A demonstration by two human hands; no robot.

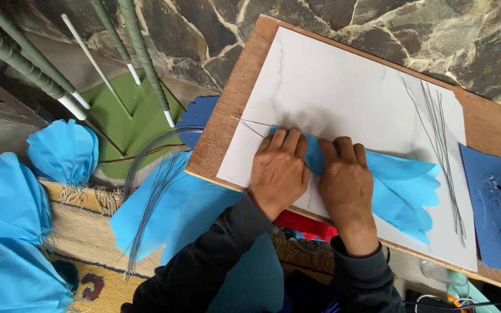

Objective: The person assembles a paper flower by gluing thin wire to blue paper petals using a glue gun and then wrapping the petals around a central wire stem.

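Far left of my fingers, finished light-blue paper fans point(7, 200) and green-wrapped stems point(24, 58) lie on the floor, which suggests part of the work is already done. Nearer, a bundle of thin wires point(152, 191) curves over more blue sheets point(163, 214). My left hand point(278, 171) presses flat, fingers close together, on the narrow end of the blue petal paper point(401, 188), where a single wire point(250, 123) pokes out beyond my fingertips. My right hand point(346, 182) lies just beside it, palm down on the same paper, gripping nothing. The petal looks not yet gathered around its wire. Right of my fingers, spare wires point(439, 139) rest on the white board point(331, 75); a dark-blue sheet point(491, 203) sits at the edge. Nothing blocks my hands.
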